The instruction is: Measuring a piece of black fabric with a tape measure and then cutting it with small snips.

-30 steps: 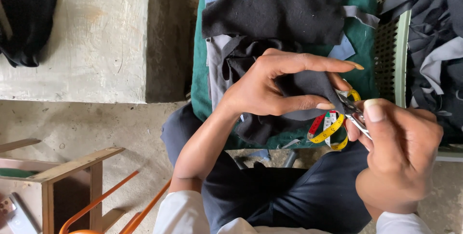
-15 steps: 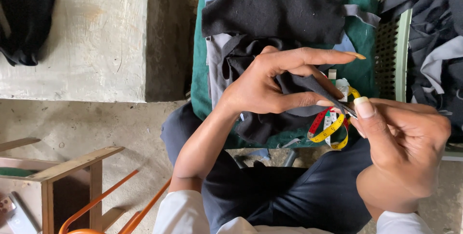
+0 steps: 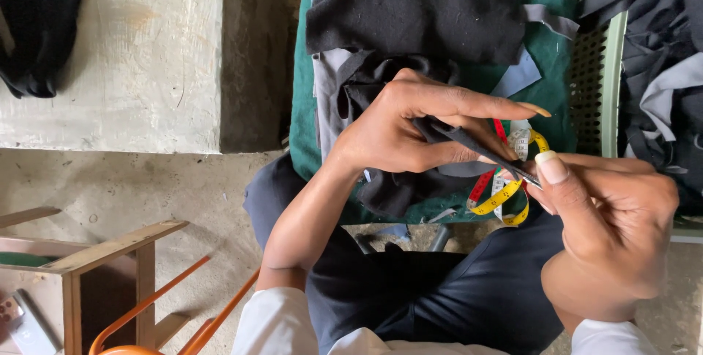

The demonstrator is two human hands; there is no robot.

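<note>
Left hand (image 3: 399, 132): reaches in from the lower left, forearm bare and rising diagonally, white sleeve at the elbow. Index finger extended straight toward the right; thumb and remaining fingers curl beneath it, pinched together (long nails visible). Right hand (image 3: 611, 227): enters from the lower right, back of the hand toward the camera, fingers folded into a closed grip, thumb extended leftward. The thumb tip lies just beside the left fingertips. Both wrists are held above the lap.
</note>
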